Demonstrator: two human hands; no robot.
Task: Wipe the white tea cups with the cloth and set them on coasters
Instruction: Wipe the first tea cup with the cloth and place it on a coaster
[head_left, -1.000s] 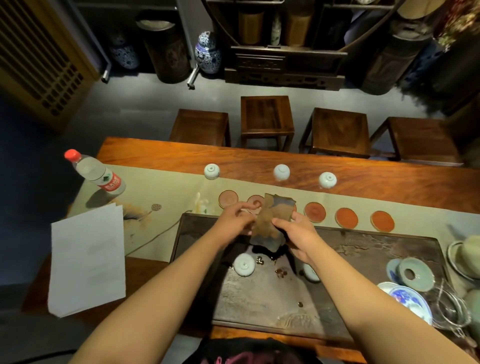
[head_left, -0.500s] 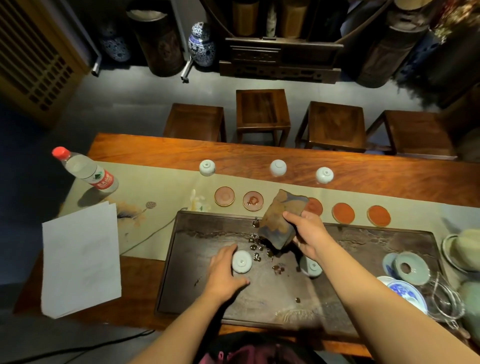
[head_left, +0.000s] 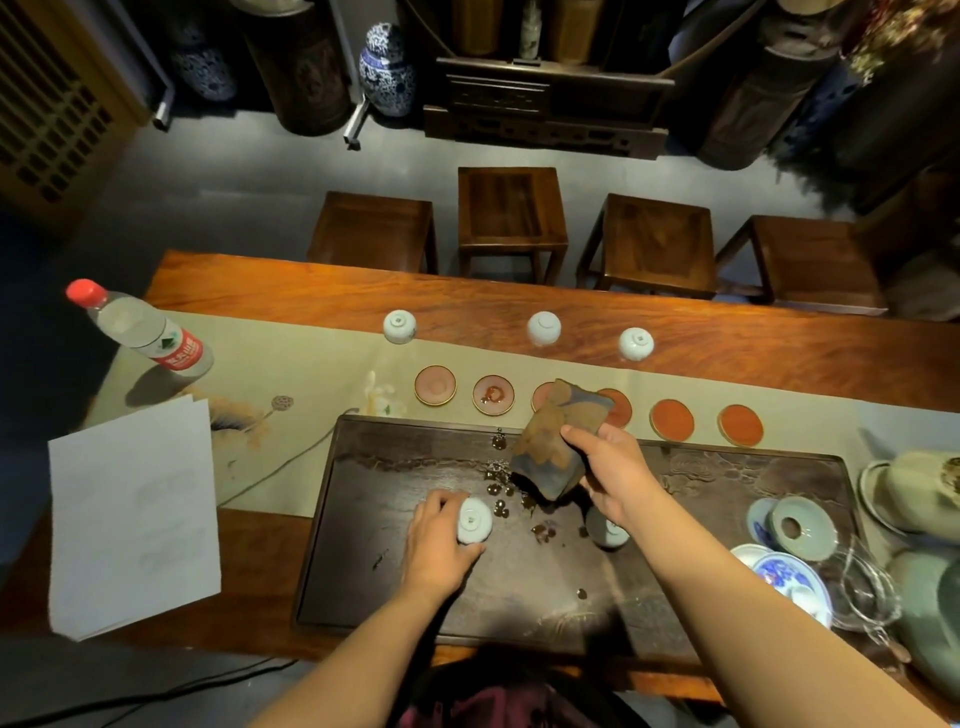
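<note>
My left hand (head_left: 439, 540) grips an upturned white tea cup (head_left: 474, 520) on the dark tea tray (head_left: 519, 608). My right hand (head_left: 613, 475) holds a folded brown cloth (head_left: 553, 441) above the tray's middle. A second white cup (head_left: 608, 530) sits on the tray, partly hidden under my right wrist. Three more white cups (head_left: 399, 326) (head_left: 544, 328) (head_left: 636, 343) stand upside down along the far side of the table. A row of round reddish coasters (head_left: 435, 385) (head_left: 493, 395) (head_left: 672, 420) (head_left: 740, 425) lies on the beige runner; the cloth covers parts of two.
A water bottle (head_left: 140, 332) and white paper (head_left: 132, 512) are at the left. Blue-and-white dishes (head_left: 789, 577), a celadon lid (head_left: 802, 527) and glassware (head_left: 867, 592) crowd the right end. Small dark bits lie scattered on the tray (head_left: 498, 506). Four wooden stools (head_left: 511, 218) stand beyond the table.
My left hand left the cloth, dropped to the tray and closed around the cup there. My right hand keeps the cloth alone, now slightly to the right.
</note>
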